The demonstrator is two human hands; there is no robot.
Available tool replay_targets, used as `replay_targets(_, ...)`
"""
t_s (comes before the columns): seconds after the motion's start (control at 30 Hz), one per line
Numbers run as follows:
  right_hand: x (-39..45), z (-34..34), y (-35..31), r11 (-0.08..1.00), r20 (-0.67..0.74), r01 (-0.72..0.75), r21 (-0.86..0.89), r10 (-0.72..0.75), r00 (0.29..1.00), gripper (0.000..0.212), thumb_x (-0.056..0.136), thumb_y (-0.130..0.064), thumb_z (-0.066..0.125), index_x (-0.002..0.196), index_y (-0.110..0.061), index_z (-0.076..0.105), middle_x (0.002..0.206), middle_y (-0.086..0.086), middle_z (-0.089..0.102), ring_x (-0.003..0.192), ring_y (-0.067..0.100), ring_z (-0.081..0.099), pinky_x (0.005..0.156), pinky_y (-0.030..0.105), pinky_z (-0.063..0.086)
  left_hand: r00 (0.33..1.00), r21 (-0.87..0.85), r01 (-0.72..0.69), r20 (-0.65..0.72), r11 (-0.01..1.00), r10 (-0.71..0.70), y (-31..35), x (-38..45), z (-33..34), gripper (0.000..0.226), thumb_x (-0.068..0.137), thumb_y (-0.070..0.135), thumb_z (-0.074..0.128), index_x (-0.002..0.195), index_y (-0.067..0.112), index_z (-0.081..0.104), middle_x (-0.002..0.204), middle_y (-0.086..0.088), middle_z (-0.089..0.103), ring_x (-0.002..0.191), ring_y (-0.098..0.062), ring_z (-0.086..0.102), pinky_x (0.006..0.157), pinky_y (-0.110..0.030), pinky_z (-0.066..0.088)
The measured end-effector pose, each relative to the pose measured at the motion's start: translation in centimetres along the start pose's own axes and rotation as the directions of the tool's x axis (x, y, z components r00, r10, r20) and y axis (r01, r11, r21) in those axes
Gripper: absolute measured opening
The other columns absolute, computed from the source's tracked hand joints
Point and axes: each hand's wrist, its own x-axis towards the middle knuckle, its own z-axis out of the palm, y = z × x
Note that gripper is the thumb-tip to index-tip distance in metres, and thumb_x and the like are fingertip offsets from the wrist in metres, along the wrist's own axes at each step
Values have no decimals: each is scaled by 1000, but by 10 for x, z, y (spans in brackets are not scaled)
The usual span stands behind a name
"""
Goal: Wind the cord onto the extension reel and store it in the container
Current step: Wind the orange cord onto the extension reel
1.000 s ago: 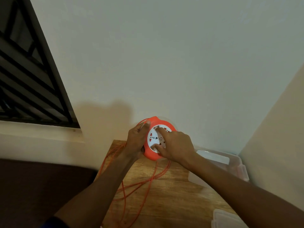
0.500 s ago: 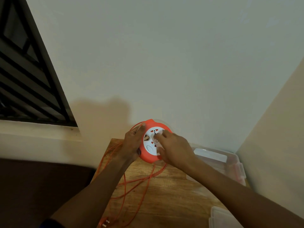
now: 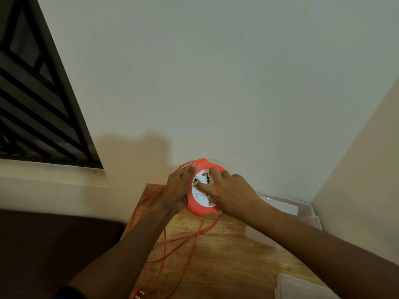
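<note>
Head view shows the orange extension reel (image 3: 201, 207) with its white socket face tilted up toward me, held above the far end of the wooden worktop (image 3: 233, 255). Loose orange cord (image 3: 172, 240) trails from it across the wood. My left hand (image 3: 178, 188) grips the reel's rim; my right hand (image 3: 228, 192) presses spread fingers on the white face. Beside it, a clear plastic container (image 3: 311, 214) sits; I cannot tell its contents.
</note>
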Motion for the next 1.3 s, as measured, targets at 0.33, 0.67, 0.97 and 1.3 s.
replay_targets(0.33, 9, -8, -16, 995, 50, -85, -59, 88, 995, 67, 89, -31, 68, 146, -24, 33, 125, 24, 57, 103, 39, 62, 77, 45, 55, 1000, -11, -15, -27, 1000, 14, 4, 0, 1, 37, 84, 55, 65, 104, 26, 76, 94, 2, 84, 83, -21, 81, 60, -28, 63)
replay_targets(0.67, 14, 8, -4, 931, -84, -282, 232, 308, 948, 71, 82, -57, 62, 144, -33, 37, 124, 6, 67, 100, 29, 68, 77, 39, 57, 991, 31, -102, -86, 994, 105, 3, 4, 6, 25, 99, 43, 62, 85, 33, 80, 88, 3, 83, 78, -18, 80, 60, -27, 63)
replay_targets(0.97, 17, 9, -26, -587, 611, -290, 756, 473, 635, 62, 83, -15, 73, 140, -25, 50, 102, 15, 71, 54, 7, 67, 36, 18, 41, 967, -48, -134, -226, 990, 120, -5, 5, 1, 18, 99, 34, 66, 89, 28, 79, 86, 3, 83, 75, -17, 81, 55, -26, 61)
replay_targets(1.3, -3, 13, -16, 861, -88, -284, 421, 350, 933, 56, 80, -26, 70, 131, -22, 49, 118, 8, 62, 92, 30, 65, 63, 36, 53, 989, -86, -37, -144, 996, 25, -6, 7, -3, 21, 100, 39, 62, 104, 24, 76, 96, -1, 84, 83, -23, 81, 65, -35, 65)
